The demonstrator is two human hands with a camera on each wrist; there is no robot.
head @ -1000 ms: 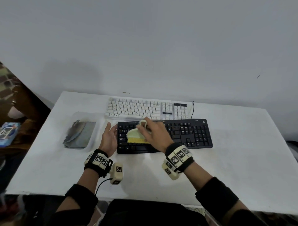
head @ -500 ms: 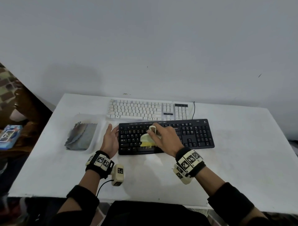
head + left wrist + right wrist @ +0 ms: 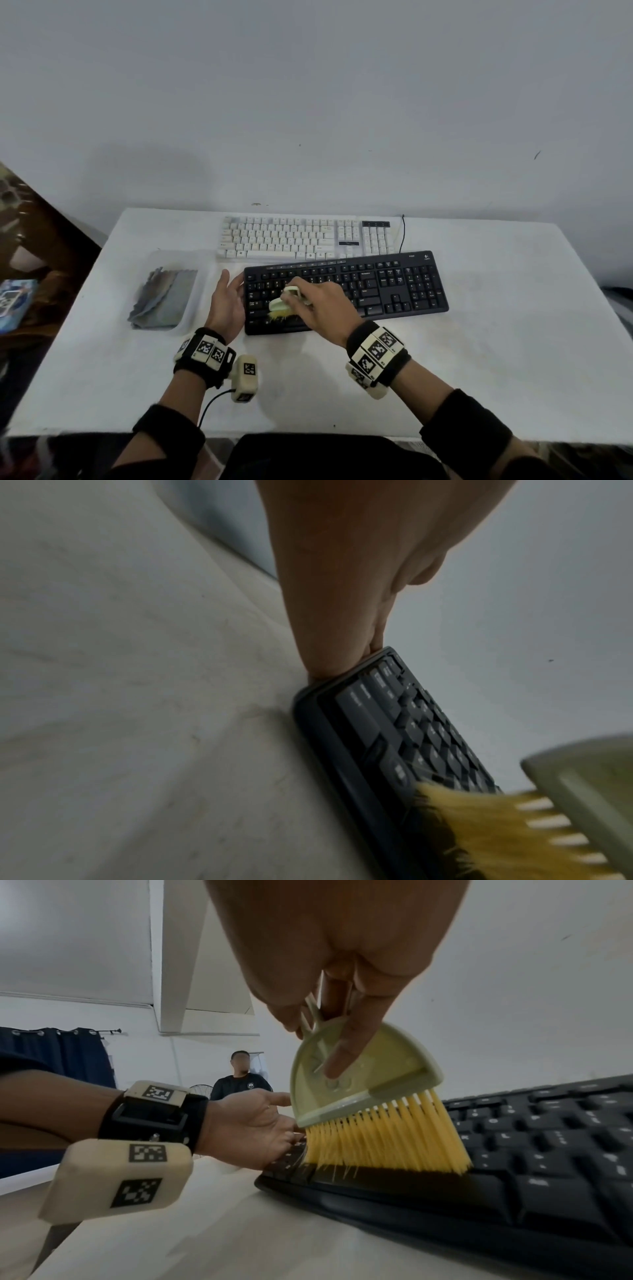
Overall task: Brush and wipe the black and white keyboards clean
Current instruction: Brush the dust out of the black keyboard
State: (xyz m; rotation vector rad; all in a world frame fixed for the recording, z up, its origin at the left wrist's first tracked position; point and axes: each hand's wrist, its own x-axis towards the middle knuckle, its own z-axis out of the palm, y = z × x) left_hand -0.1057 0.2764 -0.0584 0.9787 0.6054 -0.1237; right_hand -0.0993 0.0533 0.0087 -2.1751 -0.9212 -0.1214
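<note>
A black keyboard (image 3: 387,287) lies in the middle of the white table, with a white keyboard (image 3: 301,238) just behind it. My right hand (image 3: 318,301) grips a small pale-green brush (image 3: 281,304) by its handle. The brush's (image 3: 363,1074) yellow bristles (image 3: 387,1137) press on the black keyboard's (image 3: 514,1150) front left keys. My left hand (image 3: 227,301) lies flat, fingers straight, against the black keyboard's (image 3: 387,723) left end. In the left wrist view the left hand's fingertips (image 3: 325,666) touch that end, and the bristles (image 3: 486,826) show at lower right.
A clear tray (image 3: 202,274) holding a grey cloth (image 3: 164,298) sits left of the keyboards. The white keyboard's cable (image 3: 402,233) runs to the table's back edge by the wall. A person (image 3: 240,1077) stands far off in the right wrist view.
The brush went right along the black keyboard, then came back to its front left keys. The left hand stayed at the keyboard's left end.
</note>
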